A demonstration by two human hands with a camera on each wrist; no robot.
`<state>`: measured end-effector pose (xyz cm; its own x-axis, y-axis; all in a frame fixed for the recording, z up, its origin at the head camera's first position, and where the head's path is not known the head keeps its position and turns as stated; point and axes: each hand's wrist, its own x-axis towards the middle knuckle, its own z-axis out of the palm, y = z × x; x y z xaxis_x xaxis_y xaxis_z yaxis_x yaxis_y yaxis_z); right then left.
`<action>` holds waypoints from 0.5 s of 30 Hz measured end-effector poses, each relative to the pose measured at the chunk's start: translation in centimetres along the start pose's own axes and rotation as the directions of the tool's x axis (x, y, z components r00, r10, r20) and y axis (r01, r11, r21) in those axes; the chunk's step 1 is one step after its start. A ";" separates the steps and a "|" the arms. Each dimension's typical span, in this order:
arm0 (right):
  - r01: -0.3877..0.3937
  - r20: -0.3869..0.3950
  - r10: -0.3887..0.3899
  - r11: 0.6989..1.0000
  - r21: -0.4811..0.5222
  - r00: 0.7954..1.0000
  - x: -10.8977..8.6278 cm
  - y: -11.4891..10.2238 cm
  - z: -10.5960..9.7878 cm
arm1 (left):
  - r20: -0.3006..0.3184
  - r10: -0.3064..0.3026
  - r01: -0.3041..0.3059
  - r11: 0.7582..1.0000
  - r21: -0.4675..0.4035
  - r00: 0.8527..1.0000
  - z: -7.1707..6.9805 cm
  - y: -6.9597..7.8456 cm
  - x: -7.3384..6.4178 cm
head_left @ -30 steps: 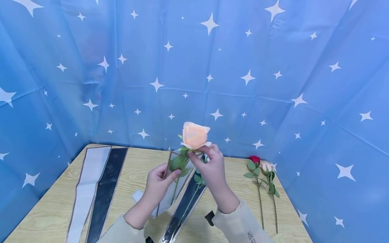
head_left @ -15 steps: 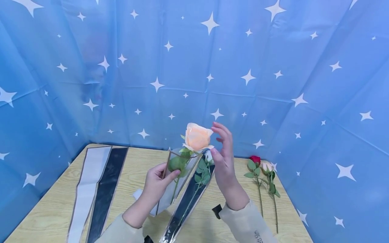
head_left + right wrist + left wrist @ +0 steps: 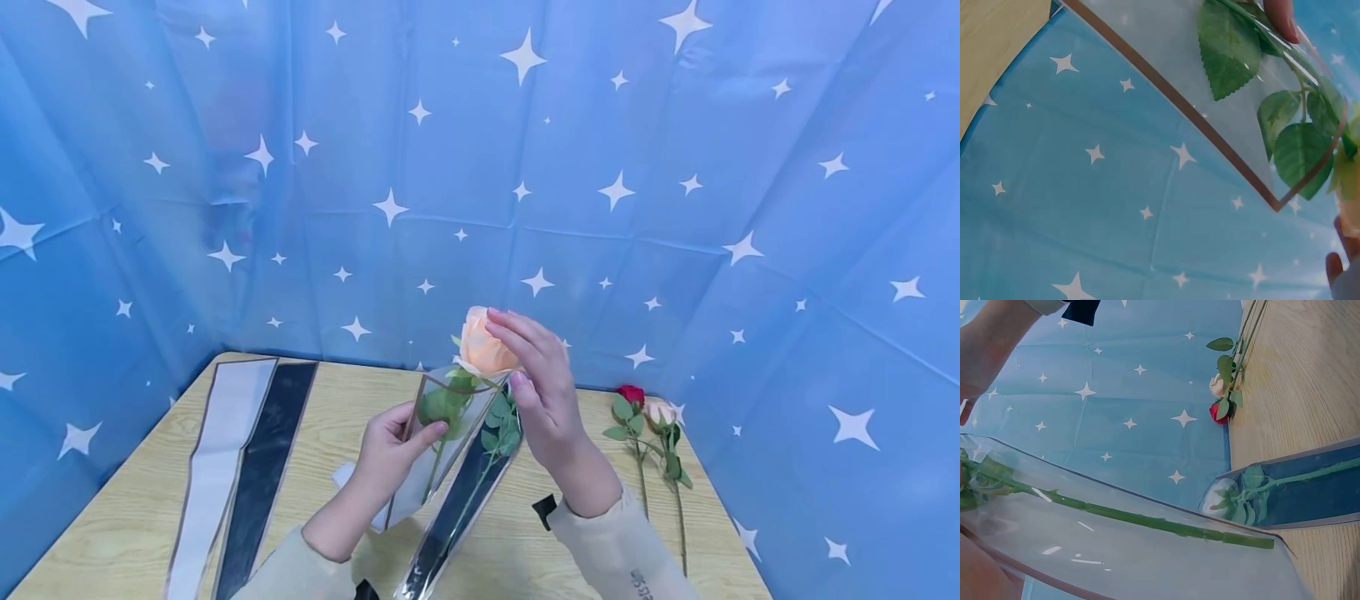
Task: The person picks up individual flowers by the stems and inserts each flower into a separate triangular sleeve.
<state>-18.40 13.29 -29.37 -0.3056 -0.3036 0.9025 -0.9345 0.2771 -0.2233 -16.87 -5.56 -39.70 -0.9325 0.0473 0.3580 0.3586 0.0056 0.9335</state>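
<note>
A peach rose (image 3: 477,343) stands with its bloom above a clear-fronted, white-backed flower sleeve (image 3: 411,498) edged in brown. My left hand (image 3: 393,443) grips the sleeve's upper part, thumb across the front over the leaves. My right hand (image 3: 551,392) is at the right side of the bloom, its gently bent fingertips against the petals and its thumb below. Through the plastic, the left wrist view shows the green stem (image 3: 1147,523) ending near the sleeve's narrow end. Green leaves (image 3: 1302,150) lie inside the brown-edged mouth in the right wrist view.
A black sleeve (image 3: 468,500) holding a white rose (image 3: 1221,497) lies on the wooden table beside the held one. At left lie a white sleeve (image 3: 213,467) and a black sleeve (image 3: 266,458). A red rose (image 3: 631,394) and a pale rose (image 3: 660,412) lie at right.
My right hand lets go beneath the bloom, draws back to the right, then comes in against the petals' right side. The left hand keeps its grip on the sleeve.
</note>
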 end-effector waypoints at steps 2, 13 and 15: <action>-0.001 0.004 0.001 1.000 -0.006 1.000 -0.1 0.1 0.1 | -0.009 -0.011 0.011 1.000 -0.003 1.000 0.0 0.0 0.0; -0.048 0.080 0.052 0.997 -0.054 0.995 -0.5 0.6 0.7 | -0.017 -0.014 0.013 0.999 -0.045 1.000 0.0 0.0 0.2; -0.059 0.099 0.065 0.996 -0.059 0.993 -0.4 0.5 0.7 | -0.016 -0.018 0.017 0.999 -0.045 1.000 0.0 0.0 0.2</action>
<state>-18.91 12.88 -30.11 -0.3822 -0.3737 0.8451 -0.9024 0.3479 -0.2543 -17.05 -5.57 -39.66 -0.9394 0.0313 0.3414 0.3402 -0.0382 0.9396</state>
